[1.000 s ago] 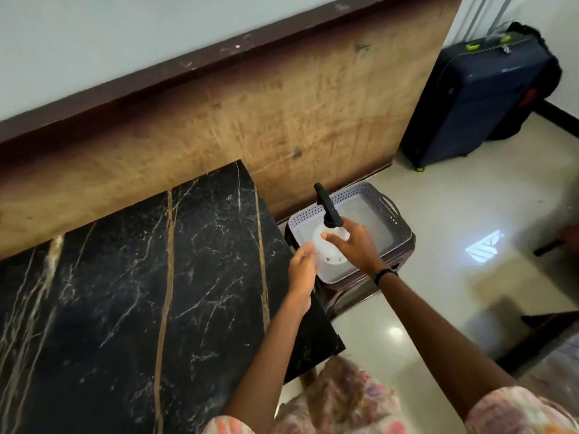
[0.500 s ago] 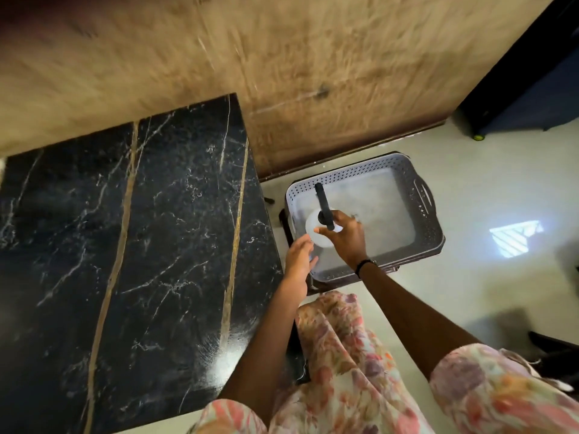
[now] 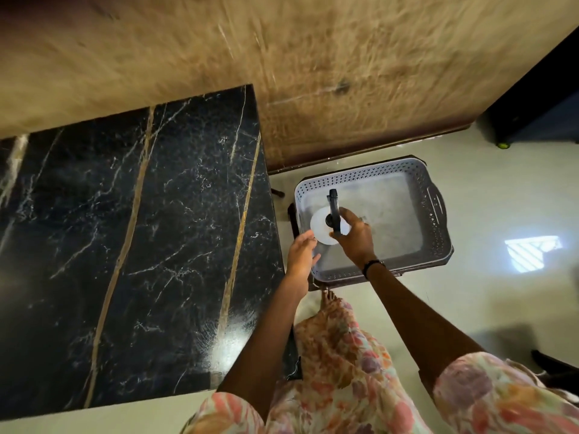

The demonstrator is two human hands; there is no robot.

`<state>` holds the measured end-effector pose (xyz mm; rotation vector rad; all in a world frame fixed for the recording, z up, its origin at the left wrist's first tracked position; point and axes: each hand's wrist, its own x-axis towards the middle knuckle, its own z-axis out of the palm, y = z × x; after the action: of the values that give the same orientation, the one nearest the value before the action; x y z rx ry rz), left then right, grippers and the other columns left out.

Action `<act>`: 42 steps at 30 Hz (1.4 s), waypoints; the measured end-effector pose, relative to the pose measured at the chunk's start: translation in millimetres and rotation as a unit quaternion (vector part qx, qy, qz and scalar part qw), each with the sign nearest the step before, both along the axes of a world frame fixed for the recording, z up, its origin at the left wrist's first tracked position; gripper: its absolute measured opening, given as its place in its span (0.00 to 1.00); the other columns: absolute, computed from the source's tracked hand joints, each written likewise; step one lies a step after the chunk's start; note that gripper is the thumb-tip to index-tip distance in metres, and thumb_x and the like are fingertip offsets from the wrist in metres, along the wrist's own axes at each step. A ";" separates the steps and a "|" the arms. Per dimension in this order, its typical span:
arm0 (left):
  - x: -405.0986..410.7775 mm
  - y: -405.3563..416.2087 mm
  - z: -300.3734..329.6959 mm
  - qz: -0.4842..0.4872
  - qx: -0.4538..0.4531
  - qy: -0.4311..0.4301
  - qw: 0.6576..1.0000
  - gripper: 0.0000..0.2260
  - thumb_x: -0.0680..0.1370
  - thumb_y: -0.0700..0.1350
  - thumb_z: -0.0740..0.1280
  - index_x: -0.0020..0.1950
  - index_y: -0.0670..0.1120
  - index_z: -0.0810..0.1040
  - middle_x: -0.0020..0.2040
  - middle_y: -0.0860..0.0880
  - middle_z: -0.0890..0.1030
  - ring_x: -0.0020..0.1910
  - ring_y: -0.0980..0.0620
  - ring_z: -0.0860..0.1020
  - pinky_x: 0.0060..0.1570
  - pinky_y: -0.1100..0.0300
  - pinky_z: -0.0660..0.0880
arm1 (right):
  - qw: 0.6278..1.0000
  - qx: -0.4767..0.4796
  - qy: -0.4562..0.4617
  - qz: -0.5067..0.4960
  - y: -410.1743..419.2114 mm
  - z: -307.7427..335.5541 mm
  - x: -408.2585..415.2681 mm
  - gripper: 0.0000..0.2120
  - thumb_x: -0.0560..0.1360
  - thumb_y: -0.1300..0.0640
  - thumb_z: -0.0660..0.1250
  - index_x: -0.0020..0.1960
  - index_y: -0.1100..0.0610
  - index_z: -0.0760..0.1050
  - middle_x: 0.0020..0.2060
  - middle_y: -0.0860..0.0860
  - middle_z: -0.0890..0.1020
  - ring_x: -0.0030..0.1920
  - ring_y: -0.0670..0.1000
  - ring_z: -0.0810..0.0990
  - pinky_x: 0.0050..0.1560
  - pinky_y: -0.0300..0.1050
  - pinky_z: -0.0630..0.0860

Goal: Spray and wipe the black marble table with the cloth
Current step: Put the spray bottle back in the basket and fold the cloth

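The right hand [image 3: 355,236] grips the white spray bottle [image 3: 322,228] by its black trigger head, over the grey perforated basket [image 3: 435,214]. The left hand [image 3: 302,256], fingers spread and relaxed, is beside the bottle. The black marble table [image 3: 131,245] lies just left of the basket.

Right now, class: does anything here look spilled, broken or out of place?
Nothing stands out. The spray bottle is upright in the right hand over the basket; the table looks intact, with only glare near its edge.

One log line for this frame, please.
stage: fetching spray | right hand: grips bottle over basket | left hand: open beside bottle | table: nothing on it | cloth: unseen
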<state>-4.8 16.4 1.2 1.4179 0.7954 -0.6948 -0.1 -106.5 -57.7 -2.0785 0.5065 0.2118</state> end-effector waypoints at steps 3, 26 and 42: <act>-5.1 7.3 22.3 0.007 -0.025 -0.026 0.999 0.15 0.81 0.40 0.59 0.67 0.42 0.71 0.69 0.44 0.73 0.67 0.48 0.71 0.66 0.53 0.70 | 0.996 -0.031 -0.041 -0.077 -5.6 30.8 -12.0 0.22 0.74 0.73 0.66 0.67 0.65 0.72 0.65 0.60 0.76 0.65 0.59 0.75 0.65 0.42 0.70; -94.6 329.5 106.3 0.226 -0.018 -0.198 0.954 0.12 0.80 0.42 0.61 0.61 0.40 0.75 0.56 0.44 0.82 0.56 0.47 0.80 0.55 0.55 0.77 | 0.942 0.068 -0.199 0.261 317.4 157.7 -26.6 0.13 0.77 0.70 0.62 0.56 0.58 0.79 0.52 0.50 0.82 0.53 0.46 0.80 0.57 0.37 0.76; -164.3 669.1 56.7 0.279 0.414 -0.157 0.852 0.14 0.80 0.41 0.59 0.63 0.38 0.73 0.60 0.37 0.76 0.59 0.39 0.74 0.57 0.49 0.73 | 0.879 0.049 -0.008 0.474 680.2 123.5 -60.6 0.11 0.77 0.64 0.63 0.59 0.60 0.77 0.57 0.55 0.80 0.56 0.54 0.80 0.60 0.53 0.76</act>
<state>-169.1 685.5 57.8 1.8569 1.2400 0.3994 -60.7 573.8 65.9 -2.0631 -0.5730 0.7639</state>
